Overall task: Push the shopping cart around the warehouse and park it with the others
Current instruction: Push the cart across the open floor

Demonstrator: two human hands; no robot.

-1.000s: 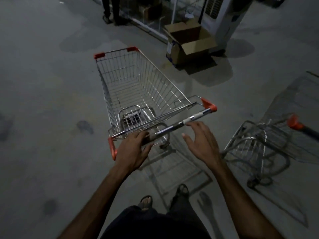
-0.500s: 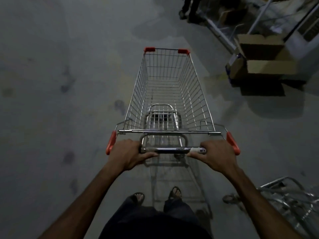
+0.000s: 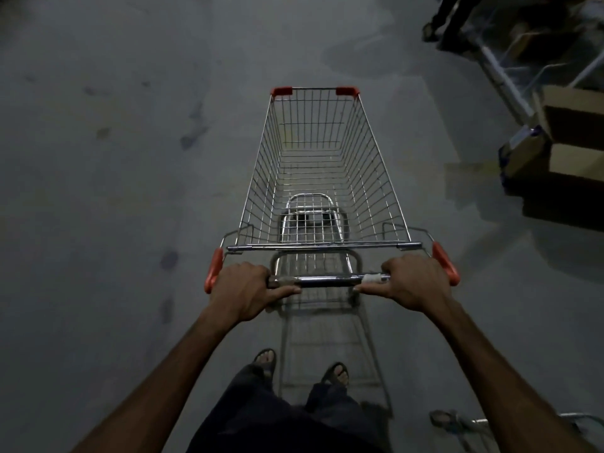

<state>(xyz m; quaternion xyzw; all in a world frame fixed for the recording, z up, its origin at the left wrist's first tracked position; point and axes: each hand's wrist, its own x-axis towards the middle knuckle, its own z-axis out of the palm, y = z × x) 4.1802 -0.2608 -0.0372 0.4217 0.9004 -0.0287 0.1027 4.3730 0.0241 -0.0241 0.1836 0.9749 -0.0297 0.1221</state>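
Note:
A wire shopping cart (image 3: 315, 165) with orange corner caps stands straight ahead of me on the grey concrete floor; its basket holds nothing. My left hand (image 3: 243, 291) grips the left end of the cart's dark handle bar (image 3: 330, 281). My right hand (image 3: 413, 282) grips the bar's right end, over a strip of white tape. Both thumbs lie along the near side of the bar. My feet in sandals show below, behind the cart.
Open cardboard boxes (image 3: 568, 152) sit on the floor at the right. A person's legs (image 3: 447, 18) stand at the top right beside a metal rack (image 3: 510, 70). Part of another cart (image 3: 470, 423) shows at the bottom right. Bare floor stretches left and ahead.
My right hand has closed on the handle bar, joining the left. The cart has swung round to point straight ahead, and the other cart has slid back to the lower right.

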